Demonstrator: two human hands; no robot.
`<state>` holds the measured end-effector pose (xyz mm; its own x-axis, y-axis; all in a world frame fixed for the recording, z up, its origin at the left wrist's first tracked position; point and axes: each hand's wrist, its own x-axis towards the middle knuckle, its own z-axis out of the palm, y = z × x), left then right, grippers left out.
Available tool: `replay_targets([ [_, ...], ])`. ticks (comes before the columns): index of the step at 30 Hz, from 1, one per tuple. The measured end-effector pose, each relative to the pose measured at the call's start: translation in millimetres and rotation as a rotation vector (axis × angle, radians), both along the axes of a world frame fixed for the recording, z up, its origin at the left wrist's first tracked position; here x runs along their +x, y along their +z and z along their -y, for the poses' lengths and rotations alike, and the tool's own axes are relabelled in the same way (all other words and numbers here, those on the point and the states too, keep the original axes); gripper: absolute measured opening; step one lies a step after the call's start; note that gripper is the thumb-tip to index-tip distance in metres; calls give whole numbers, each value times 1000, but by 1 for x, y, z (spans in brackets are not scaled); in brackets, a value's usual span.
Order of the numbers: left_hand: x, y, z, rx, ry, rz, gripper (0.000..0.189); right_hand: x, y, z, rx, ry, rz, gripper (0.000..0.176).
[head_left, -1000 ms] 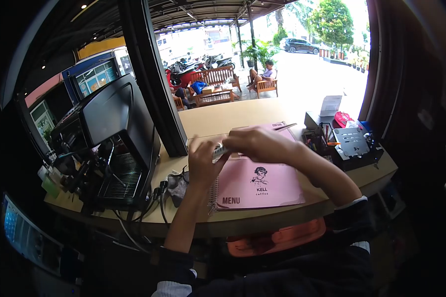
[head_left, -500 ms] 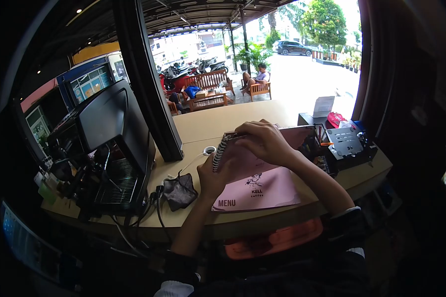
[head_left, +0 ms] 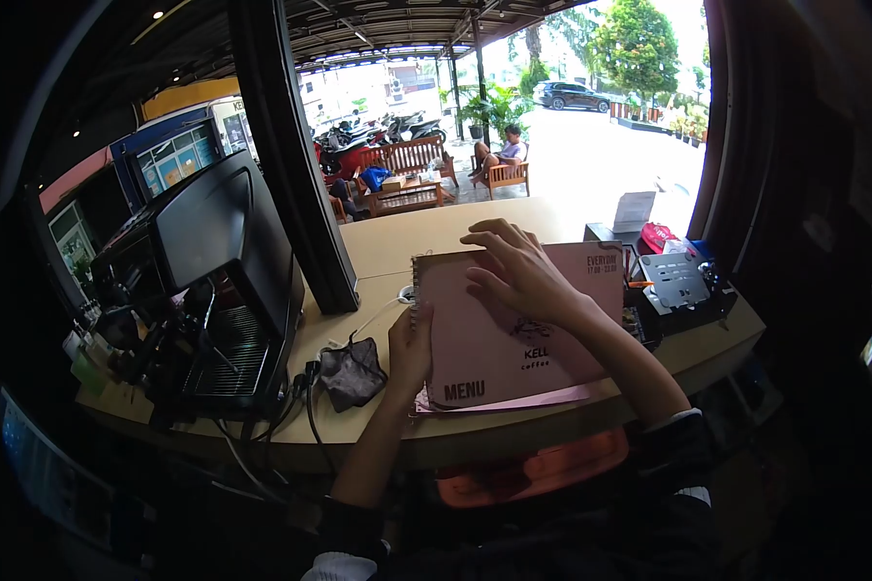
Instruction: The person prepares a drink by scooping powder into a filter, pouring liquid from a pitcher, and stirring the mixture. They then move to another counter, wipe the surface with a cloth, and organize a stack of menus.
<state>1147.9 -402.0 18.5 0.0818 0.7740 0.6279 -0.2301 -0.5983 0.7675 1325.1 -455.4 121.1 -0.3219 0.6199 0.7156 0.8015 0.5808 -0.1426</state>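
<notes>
A pink spiral-bound menu (head_left: 475, 358) with "MENU" and "KELL coffee" on its cover is tilted up above the counter. My left hand (head_left: 410, 344) grips its spiral edge near the lower left, with the fingers partly hidden behind it. My right hand (head_left: 518, 266) is over the upper part of the cover, its fingers spread and bent. Another pink menu (head_left: 562, 398) lies underneath on the counter, mostly covered. To the left of my left hand sits a dark grey cloth pouch (head_left: 353, 374).
The wooden counter (head_left: 397, 234) holds a black espresso machine (head_left: 213, 242) on the left beside a dark post (head_left: 286, 165). A white roll (head_left: 407, 293) and cables are near the menu. On the right stands a black organizer (head_left: 676, 281). A person (head_left: 512, 147) sits outside.
The upper menu has swung down, and its front cover now faces me and hides most of the lower menu. My right hand has opened its fingers off the top edge.
</notes>
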Motion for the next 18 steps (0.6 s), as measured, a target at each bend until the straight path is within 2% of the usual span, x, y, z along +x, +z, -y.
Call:
replay_targets([
  [2, -21, 3, -6, -401, -234, -107, 31, 6, -10, -1, -25, -24, -31, 34],
  [3, -27, -3, -18, -458, -294, -155, 30, 10, -18, -1, -49, -45, -16, 36],
  [6, -18, -23, -24, -549, -244, -49, 34, 21, -47, -3, -147, -65, -26, 37],
  [8, -22, -49, -47, -569, -286, -103, 35, 29, -68, -6, -212, -62, -45, 36],
  [10, -24, -69, -64, -726, -233, -206, 36, 38, -90, -10, -237, -45, -78, 36],
  [12, -31, -75, -74, -707, -300, -223, 38, 44, -107, -8, -261, -68, -71, 36],
  [14, -32, -80, -84, -708, -265, -370, 38, 47, -123, -6, -343, -60, -82, 36],
  [18, -23, -105, -102, -686, -201, -335, 38, 46, -160, -10, -411, -104, -78, 42],
])
